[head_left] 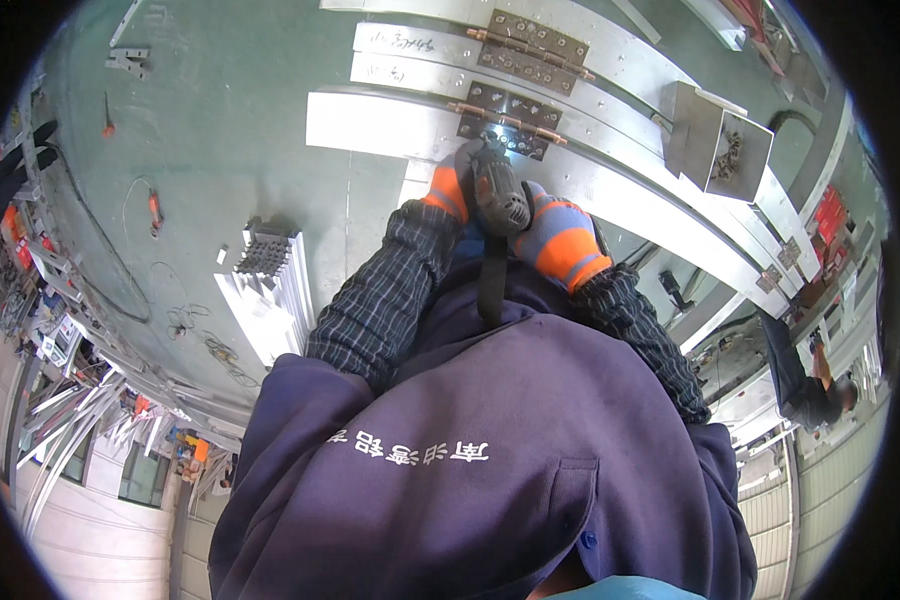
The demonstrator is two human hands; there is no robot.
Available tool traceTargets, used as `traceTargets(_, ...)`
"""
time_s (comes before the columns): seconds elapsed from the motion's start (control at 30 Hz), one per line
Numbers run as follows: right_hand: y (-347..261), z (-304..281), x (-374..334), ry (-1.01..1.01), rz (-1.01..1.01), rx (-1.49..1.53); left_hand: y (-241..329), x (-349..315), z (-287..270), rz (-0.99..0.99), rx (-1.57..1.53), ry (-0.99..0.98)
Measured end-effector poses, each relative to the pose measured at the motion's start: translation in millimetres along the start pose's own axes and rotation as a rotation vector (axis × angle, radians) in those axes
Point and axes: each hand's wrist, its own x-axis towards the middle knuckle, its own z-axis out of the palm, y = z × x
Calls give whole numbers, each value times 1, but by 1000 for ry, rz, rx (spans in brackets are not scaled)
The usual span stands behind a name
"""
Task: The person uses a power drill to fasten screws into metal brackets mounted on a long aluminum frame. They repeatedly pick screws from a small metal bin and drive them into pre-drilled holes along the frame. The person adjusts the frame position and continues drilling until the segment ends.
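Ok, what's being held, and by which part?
A dark power tool: left hand at its front end, right hand at its rear right side; any handle beneath is hidden.

A metalworking workshop, judging by the power tool (498, 190), long metal bars (370, 120), metal bin (688, 135) and stacked profiles (272, 310).
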Motion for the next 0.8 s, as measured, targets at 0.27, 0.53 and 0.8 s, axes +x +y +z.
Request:
traceTargets(0.27, -4, 1, 5, 0, 2, 20, -12, 4, -12, 238, 387, -39)
traceTargets(0.53, -1, 5, 8, 1, -2, 25, -1, -6, 3, 233, 385, -22)
traceTargets(0.8, -10, -1, 5, -6, 33, 5, 20, -20, 12, 167, 381, 2)
